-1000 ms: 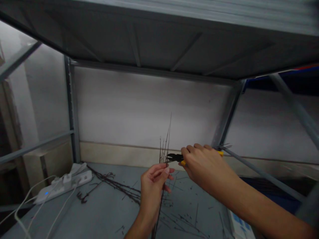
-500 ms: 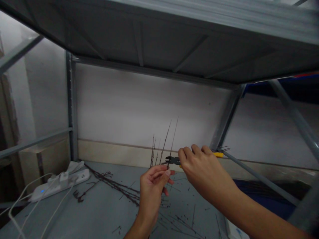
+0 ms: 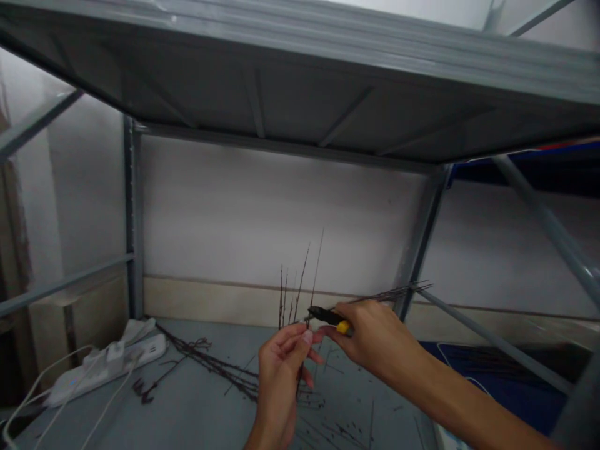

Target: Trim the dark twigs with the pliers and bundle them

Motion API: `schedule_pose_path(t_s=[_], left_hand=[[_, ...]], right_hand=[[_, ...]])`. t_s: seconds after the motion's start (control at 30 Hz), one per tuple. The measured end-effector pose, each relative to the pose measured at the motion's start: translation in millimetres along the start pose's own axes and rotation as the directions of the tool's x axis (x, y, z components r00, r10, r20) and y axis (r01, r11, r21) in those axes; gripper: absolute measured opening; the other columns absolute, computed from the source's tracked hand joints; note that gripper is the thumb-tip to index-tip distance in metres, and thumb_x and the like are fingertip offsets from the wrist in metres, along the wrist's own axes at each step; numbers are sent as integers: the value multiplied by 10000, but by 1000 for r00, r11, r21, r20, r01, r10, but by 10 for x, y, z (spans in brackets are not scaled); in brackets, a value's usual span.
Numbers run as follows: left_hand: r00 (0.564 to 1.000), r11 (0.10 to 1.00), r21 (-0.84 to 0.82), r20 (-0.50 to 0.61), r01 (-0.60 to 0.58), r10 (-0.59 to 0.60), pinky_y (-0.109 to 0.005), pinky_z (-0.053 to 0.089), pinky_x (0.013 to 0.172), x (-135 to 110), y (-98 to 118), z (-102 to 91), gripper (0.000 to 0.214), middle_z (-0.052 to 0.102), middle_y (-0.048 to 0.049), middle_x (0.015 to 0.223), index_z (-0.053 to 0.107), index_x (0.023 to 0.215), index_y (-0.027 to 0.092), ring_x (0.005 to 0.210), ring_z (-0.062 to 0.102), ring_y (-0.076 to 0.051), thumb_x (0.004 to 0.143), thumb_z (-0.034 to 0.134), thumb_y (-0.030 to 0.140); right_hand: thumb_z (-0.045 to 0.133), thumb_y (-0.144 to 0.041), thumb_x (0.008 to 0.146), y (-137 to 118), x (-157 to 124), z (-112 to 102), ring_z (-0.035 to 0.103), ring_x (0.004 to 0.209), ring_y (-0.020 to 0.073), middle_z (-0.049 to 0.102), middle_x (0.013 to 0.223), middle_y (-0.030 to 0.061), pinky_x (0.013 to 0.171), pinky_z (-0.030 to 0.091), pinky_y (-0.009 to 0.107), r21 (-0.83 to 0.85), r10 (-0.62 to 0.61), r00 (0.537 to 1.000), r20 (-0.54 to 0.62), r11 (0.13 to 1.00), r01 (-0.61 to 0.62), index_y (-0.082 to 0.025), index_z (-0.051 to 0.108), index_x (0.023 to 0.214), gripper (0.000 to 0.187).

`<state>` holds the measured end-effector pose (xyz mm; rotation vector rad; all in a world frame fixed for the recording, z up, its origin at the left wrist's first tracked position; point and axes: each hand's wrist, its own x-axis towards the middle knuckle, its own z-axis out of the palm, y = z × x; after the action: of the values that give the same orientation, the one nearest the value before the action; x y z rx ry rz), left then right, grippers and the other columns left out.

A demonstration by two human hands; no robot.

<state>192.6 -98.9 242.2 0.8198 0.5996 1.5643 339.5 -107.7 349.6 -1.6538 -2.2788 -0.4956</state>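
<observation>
My left hand pinches a small bunch of thin dark twigs that stand upright above its fingers. My right hand is closed round black cutters with yellow handles. The cutter's jaws touch the twigs just above my left thumb. A few more thin twigs stick out to the right behind my right hand, seemingly held in it too. Both hands are above the grey shelf board.
Cut twig pieces and a longer dark branch lie scattered on the shelf board. A white power strip with white cables sits at the left. Grey shelf posts and an upper shelf frame the space. A blue object lies at the right.
The view tilted slightly. My right hand dropped lower and turned, so the cutters now point at the twigs near my left fingertips. My left hand kept hold of the twigs.
</observation>
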Motion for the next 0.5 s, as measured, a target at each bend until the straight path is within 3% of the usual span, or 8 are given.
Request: schedule_pose_path(t_s=[0.1,0.2,0.33,0.4,0.5], left_hand=[[999,1000,-4,-24,23,-23,-155,373,311,-29,82,18,453,777,-157,869,720,956,87,550,647,-146,678,869,412],[1000,1000,10,-7,15,-15,-147,364,292,-69,142,46,450,774,-152,868,722,964,88,540,642,-144,693,855,421],[998,999,48,48,25,-27,-138,351,278,-103,165,67,442,767,-147,856,726,968,88,516,629,-137,718,832,437],[997,997,64,71,33,-37,-137,349,274,-114,172,68,452,765,-146,851,731,989,89,509,627,-138,725,825,444],[995,996,83,90,35,-42,-136,348,274,-123,186,58,477,760,-141,860,735,1065,96,508,621,-133,746,810,443]], right_hand=[[594,-447,906,66,47,-26,672,684,218,735,707,62,636,437,315,447,95,995,-13,891,-79,-195,704,738,322],[590,-479,899,112,121,-59,650,734,208,750,798,64,668,452,314,705,144,988,-56,707,-63,-195,733,801,333],[694,-484,815,124,250,-84,633,731,207,756,887,87,658,462,331,814,188,982,-32,575,-83,-177,739,968,346],[718,-452,792,119,298,-103,647,784,219,756,917,91,694,475,340,821,163,986,-38,568,-63,-176,736,975,332],[691,-415,806,140,325,-137,654,829,229,748,880,74,732,475,347,780,85,995,-60,625,-7,-186,738,918,259]])
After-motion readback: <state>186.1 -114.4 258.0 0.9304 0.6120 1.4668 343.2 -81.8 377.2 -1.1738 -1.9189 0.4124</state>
